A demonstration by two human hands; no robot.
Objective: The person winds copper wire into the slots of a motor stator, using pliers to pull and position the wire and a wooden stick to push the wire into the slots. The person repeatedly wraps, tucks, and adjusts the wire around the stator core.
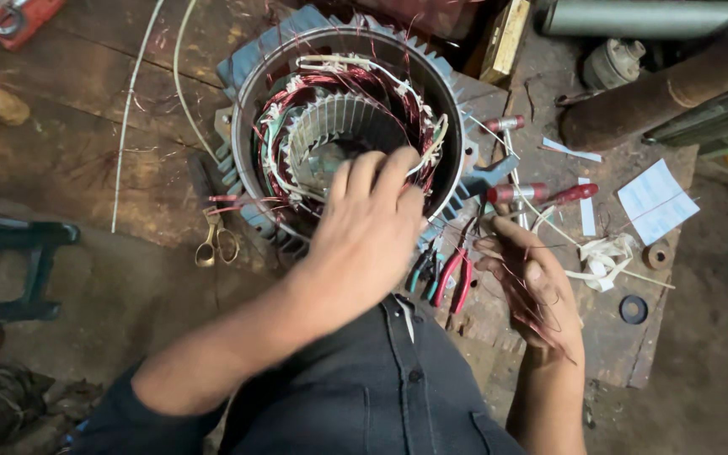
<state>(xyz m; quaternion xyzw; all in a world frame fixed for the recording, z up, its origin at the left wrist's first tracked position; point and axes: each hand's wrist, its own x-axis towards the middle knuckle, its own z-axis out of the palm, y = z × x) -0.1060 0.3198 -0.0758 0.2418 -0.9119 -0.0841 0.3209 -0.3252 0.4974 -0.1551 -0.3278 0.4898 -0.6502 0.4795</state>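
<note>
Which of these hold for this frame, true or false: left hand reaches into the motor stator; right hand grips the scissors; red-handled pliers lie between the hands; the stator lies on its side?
1. The left hand reaches into the stator: true; its fingers rest at the copper windings.
2. The right hand grips the scissors: false; it holds thin copper wire strands, and the scissors lie untouched on the bench.
3. Red-handled pliers lie between the hands: true.
4. The stator lies on its side: false; its bore faces up.
</note>
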